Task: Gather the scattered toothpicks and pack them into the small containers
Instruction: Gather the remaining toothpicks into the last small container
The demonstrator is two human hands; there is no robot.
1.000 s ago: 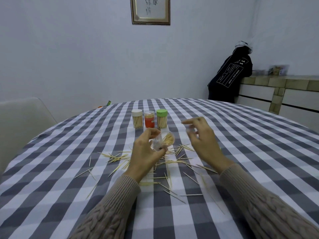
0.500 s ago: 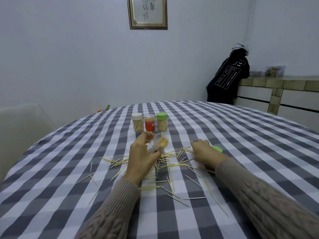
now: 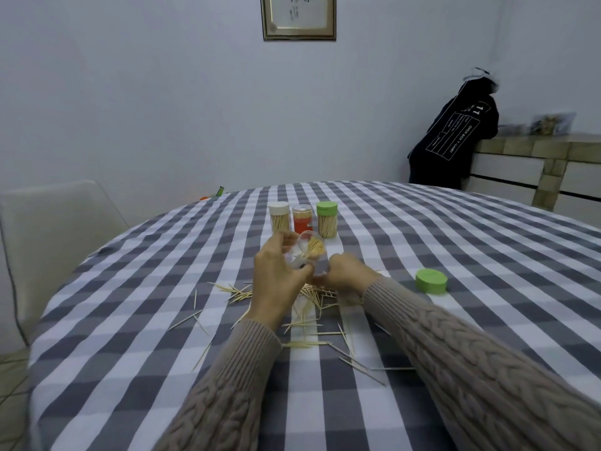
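Lid (image 3: 431,281) apparently released, right hand (image 3: 344,271) nearer.

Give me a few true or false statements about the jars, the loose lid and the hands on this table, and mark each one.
1. The left hand holds a clear jar with toothpicks in it. True.
2. A loose green lid lies on the tablecloth. True.
3. Five jars stand in the row. False: three.
4. The middle jar is blue. False: orange-red.
5. The right hand rests on the green lid. False: they are apart.

Both arms wear taupe cable-knit sweater sleeves (image 3: 481,362) ending in ribbed cuffs (image 3: 257,336).
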